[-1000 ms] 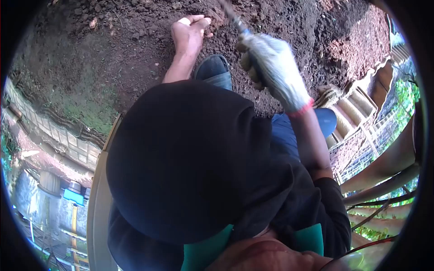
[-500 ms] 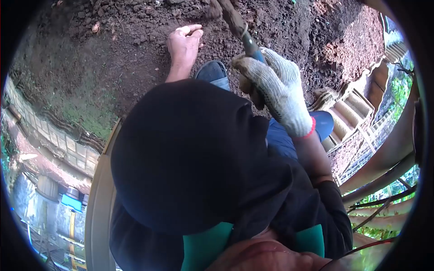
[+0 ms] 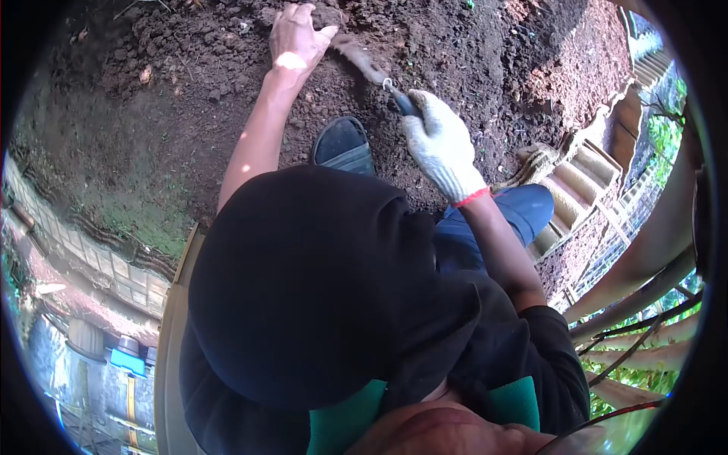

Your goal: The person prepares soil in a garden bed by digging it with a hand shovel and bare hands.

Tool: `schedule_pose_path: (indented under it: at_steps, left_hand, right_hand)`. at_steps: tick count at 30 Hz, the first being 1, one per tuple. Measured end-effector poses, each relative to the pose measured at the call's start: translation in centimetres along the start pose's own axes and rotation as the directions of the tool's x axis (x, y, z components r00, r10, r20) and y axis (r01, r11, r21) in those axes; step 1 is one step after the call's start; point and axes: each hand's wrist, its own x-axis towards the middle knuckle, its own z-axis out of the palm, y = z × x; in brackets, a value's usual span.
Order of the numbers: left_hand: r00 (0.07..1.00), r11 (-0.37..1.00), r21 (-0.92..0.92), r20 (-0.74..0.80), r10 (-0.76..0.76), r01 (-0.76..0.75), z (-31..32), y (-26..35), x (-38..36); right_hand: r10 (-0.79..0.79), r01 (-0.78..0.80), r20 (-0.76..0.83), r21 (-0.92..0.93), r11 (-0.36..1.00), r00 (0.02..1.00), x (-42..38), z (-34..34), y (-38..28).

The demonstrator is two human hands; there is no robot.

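My bare left hand (image 3: 297,39) reaches down onto the dark, crumbly soil (image 3: 227,64) at the top of the view. Its thumb is spread away from the bent fingers, whose tips are partly cut off by the picture edge. Brown earth lies right beside the thumb and fingers. In a white knitted glove with a red cuff, my right hand (image 3: 440,144) is closed around the dark blue-grey handle of a garden trowel (image 3: 403,100). The narrow, soil-caked blade, somewhat blurred, points up-left into the dirt toward my left hand.
A dark sandal (image 3: 345,144) on a foot stands on the soil between my arms. Corrugated tiles or blocks (image 3: 580,182) lie at right, with leaning poles beyond. A low block wall (image 3: 98,258) curves along the left. A black hood fills the middle.
My left hand has moved up and farther out onto the soil, its thumb now spread. My right hand has lowered the trowel, bringing its blade from raised to down in the dirt.
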Motion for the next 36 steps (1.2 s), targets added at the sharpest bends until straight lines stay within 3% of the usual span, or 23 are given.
schedule_pose_path:
  at_steps: [1,3,5,7,10,11,12,13,15,16,17,18,20,23,24,25,27,28,31,32,33,35,36]
  left_hand:
    - [0.995,0.993,-0.072,0.036,-0.095,0.097,-1.2,0.4,-0.7]
    - [0.932,0.915,-0.219,0.205,-0.298,0.340,-4.7,2.1,-2.9]
    - [0.768,0.720,-0.315,0.439,-0.467,0.618,-8.3,5.5,-4.7]
    - [0.927,0.882,-0.296,0.194,-0.321,0.367,-5.5,5.9,-8.9]
    - [0.942,0.857,-0.393,0.118,-0.313,0.334,-5.3,6.3,-9.5]
    - [0.944,0.843,-0.426,0.117,-0.308,0.328,-5.4,6.3,-9.6]
    - [0.953,0.881,-0.365,0.108,-0.282,0.302,-5.1,6.1,-9.8]
    - [0.942,0.860,-0.383,0.132,-0.309,0.336,-4.9,6.0,-9.8]
    - [0.958,0.868,-0.408,0.076,-0.276,0.282,-4.1,5.5,-9.9]
    - [0.950,0.865,-0.393,0.117,-0.291,0.313,-4.7,5.9,-10.2]
    - [0.942,0.863,-0.379,0.143,-0.303,0.335,-5.2,6.3,-9.8]
    - [0.956,0.878,-0.378,0.101,-0.275,0.293,-4.9,5.9,-10.1]
    - [0.903,0.739,-0.524,0.180,-0.391,0.424,-4.5,5.9,-10.6]
    - [0.835,0.582,-0.616,0.261,-0.484,0.530,-3.9,5.0,-10.9]
    - [0.808,0.520,-0.644,0.290,-0.514,0.562,-3.8,4.9,-10.9]
    - [0.808,0.501,-0.664,0.286,-0.515,0.555,-3.8,4.9,-10.6]
    - [0.796,0.454,-0.701,0.278,-0.537,0.550,-3.6,4.9,-10.8]
    - [0.809,0.442,-0.729,0.260,-0.528,0.523,-4.3,5.3,-10.5]
    - [0.797,0.382,-0.745,0.322,-0.512,0.547,-4.4,5.8,-11.0]
    - [0.808,0.425,-0.728,0.301,-0.507,0.538,-3.9,5.9,-11.1]
    - [0.784,0.334,-0.762,0.346,-0.514,0.555,-4.0,6.4,-11.1]
    - [0.780,0.392,-0.775,0.197,-0.594,0.495,-3.7,5.7,-11.0]
    - [0.749,0.385,-0.766,0.184,-0.637,0.515,-4.5,5.3,-10.4]
  right_hand:
    - [0.027,-0.028,0.010,0.156,0.987,1.000,0.1,-0.5,-1.3]
    - [0.311,-0.483,0.377,0.571,0.664,0.872,-0.6,-4.5,-4.4]
    - [0.314,-0.420,0.279,0.572,0.705,0.908,-1.8,-7.4,-8.2]
    - [0.077,-0.090,0.047,0.571,0.816,0.996,-2.7,-7.8,-8.9]
    - [-0.129,0.142,-0.065,0.607,0.782,0.990,-2.5,-3.9,-5.4]
    - [-0.179,0.191,-0.067,0.305,0.933,0.982,-1.4,-1.0,-2.3]
    - [0.155,-0.231,0.331,0.205,0.951,0.931,-0.1,0.4,0.0]
    - [0.090,-0.159,0.330,0.189,0.969,0.940,0.6,1.2,0.0]
    - [0.301,-0.543,0.521,0.409,0.733,0.799,-0.1,-1.6,-3.0]
    - [0.253,-0.492,0.477,0.487,0.722,0.842,-0.7,-3.2,-4.7]
    - [0.319,-0.593,0.543,0.460,0.661,0.777,-0.9,-4.7,-5.7]
    - [0.226,-0.455,0.458,0.485,0.747,0.860,-0.9,-6.6,-7.3]
    - [0.067,-0.196,0.256,0.523,0.830,0.964,-1.9,-7.1,-8.3]
    - [-0.131,0.141,-0.056,0.481,0.865,0.990,-2.3,-1.0,-2.8]
    - [0.092,-0.244,0.336,0.444,0.862,0.938,-1.7,0.6,0.8]
    - [0.281,-0.568,0.659,0.270,0.778,0.698,-0.8,0.6,1.1]
    - [0.379,-0.791,0.754,0.293,0.536,0.536,-0.8,-1.4,-0.2]
    - [0.338,-0.820,0.770,0.393,0.416,0.541,-1.2,-1.5,-0.5]
    - [0.370,-0.614,0.537,0.395,0.684,0.758,-2.3,-5.0,-5.4]
    - [0.359,-0.614,0.520,0.488,0.620,0.775,-2.5,-5.6,-6.4]
    - [0.326,-0.581,0.505,0.509,0.635,0.799,-2.9,-5.9,-6.8]
    - [0.246,-0.496,0.462,0.560,0.664,0.852,-2.8,-6.4,-7.1]
    - [0.304,-0.574,0.518,0.511,0.640,0.800,-2.7,-6.4,-6.9]
